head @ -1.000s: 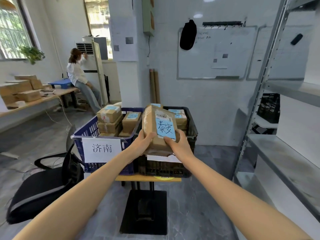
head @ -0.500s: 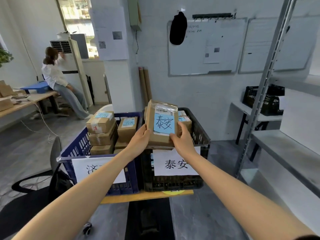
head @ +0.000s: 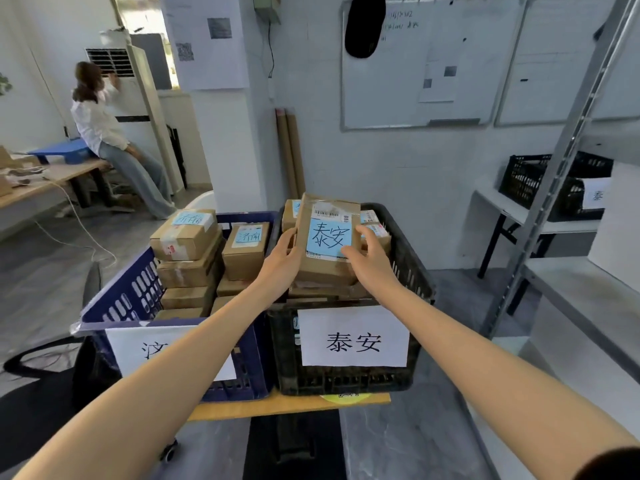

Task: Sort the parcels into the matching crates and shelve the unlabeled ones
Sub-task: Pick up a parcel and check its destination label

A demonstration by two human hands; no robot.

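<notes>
Arms outstretched toward 12 o'clock: left grip (head: pixel 281 265) and right grip (head: pixel 371 265) clasp brown parcel (head: pixel 327 247) by sides, blue label up, over pile inside black crate (head: pixel 346 380). At 10 o'clock, blue crate (head: pixel 136 294) alongside; both on worktop (head: pixel 294 405).

The parcel (head: pixel 327 268) over the right crate is brown cardboard. Its pale blue label (head: pixel 329 239) carries black handwritten characters, with a white barcode strip above. The right crate (head: pixel 415 271) is black with a fine lattice wall, and its sign (head: pixel 353 336) is white paper with black printed characters. The left crate (head: pixel 131 299) is dark blue with rows of slots, and its paper (head: pixel 138 346) is also white with black lettering. The boxes (head: pixel 185 237) inside it are brown with pale blue labels. The bench (head: pixel 277 407) edge is yellowish wood. The floor (head: pixel 398 438) is grey and marbled. The shelf (head: pixel 588 282) at right is pale grey. The far crate (head: pixel 530 178) is black lattice.
</notes>
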